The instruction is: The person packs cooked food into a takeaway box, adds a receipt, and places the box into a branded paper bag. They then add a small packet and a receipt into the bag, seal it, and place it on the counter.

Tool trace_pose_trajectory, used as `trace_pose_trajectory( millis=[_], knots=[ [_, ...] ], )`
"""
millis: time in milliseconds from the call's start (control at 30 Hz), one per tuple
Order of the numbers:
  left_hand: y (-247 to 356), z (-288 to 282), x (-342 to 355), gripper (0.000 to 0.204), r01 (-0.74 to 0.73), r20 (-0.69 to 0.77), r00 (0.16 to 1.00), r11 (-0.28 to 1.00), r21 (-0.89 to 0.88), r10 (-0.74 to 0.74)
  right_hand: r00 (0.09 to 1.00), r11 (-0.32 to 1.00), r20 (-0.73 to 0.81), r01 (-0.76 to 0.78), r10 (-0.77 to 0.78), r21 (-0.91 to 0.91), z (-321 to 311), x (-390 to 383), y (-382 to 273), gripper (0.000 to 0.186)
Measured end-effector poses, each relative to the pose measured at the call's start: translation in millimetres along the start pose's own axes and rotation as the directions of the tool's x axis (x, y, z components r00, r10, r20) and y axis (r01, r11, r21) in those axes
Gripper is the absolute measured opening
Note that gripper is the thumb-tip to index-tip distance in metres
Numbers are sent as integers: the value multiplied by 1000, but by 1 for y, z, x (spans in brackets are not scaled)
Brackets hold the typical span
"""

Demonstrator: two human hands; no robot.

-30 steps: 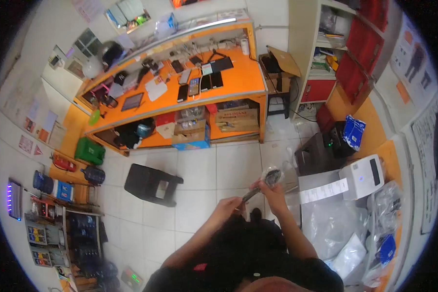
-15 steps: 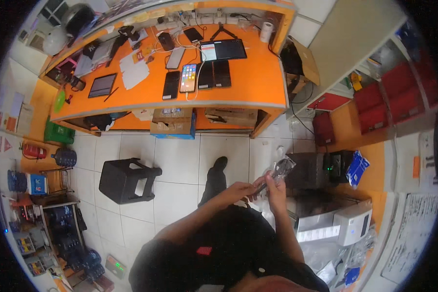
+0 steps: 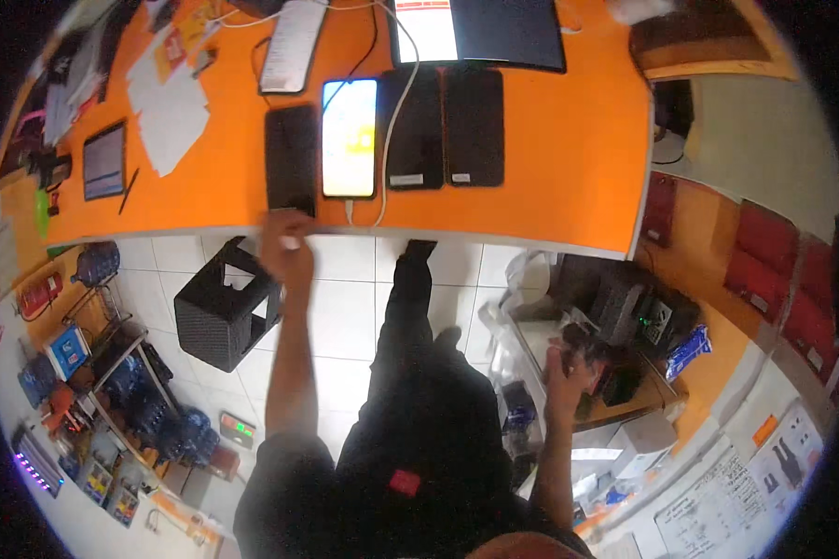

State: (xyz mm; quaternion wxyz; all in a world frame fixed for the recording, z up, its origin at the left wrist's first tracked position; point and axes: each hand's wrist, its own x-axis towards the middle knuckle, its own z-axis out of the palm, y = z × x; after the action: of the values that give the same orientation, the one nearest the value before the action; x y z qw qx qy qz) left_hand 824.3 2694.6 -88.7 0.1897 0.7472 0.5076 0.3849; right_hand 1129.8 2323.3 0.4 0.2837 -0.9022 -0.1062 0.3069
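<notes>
My left hand point(image 3: 287, 247) reaches to the front edge of the orange desk point(image 3: 569, 177), at the lower end of a dark phone point(image 3: 291, 158). Its fingers look curled but are smeared by motion, and whether they touch the phone cannot be told. Beside that phone lies a lit phone point(image 3: 350, 140) with a white cable in its lower end. Two more dark phones point(image 3: 415, 140) point(image 3: 475, 130) lie to its right. Low on the right, my right hand point(image 3: 567, 377) is closed around a blurred dark object point(image 3: 583, 347), apparently the one in clear plastic seen earlier.
Behind the phones lie a large tablet point(image 3: 513, 33) and a pale-screened phone point(image 3: 292, 47). Papers point(image 3: 168, 112) and a smaller tablet point(image 3: 104, 160) are at the left. A black stool point(image 3: 216, 312) stands below the desk; a dark boxy device point(image 3: 615, 298) is near my right hand.
I have moved closer to the desk. My left hand has left the plastic-wrapped object and gone forward-left to the desk edge. My right hand has moved out to the right with the dark object.
</notes>
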Motion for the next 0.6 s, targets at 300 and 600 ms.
trace_pose_trajectory(
  millis=[300, 600],
  knots=[
    [-92, -34, 127, 24, 578, 35, 815, 805, -133, -579, 764, 710, 101, 633, -637, -310, 38, 147, -145, 32],
    [-112, -34, 119, 19, 464, -69, 878, 877, -120, -474, 481, 500, -140, 814, -865, -294, 141, 303, -270, 61]
  ],
)
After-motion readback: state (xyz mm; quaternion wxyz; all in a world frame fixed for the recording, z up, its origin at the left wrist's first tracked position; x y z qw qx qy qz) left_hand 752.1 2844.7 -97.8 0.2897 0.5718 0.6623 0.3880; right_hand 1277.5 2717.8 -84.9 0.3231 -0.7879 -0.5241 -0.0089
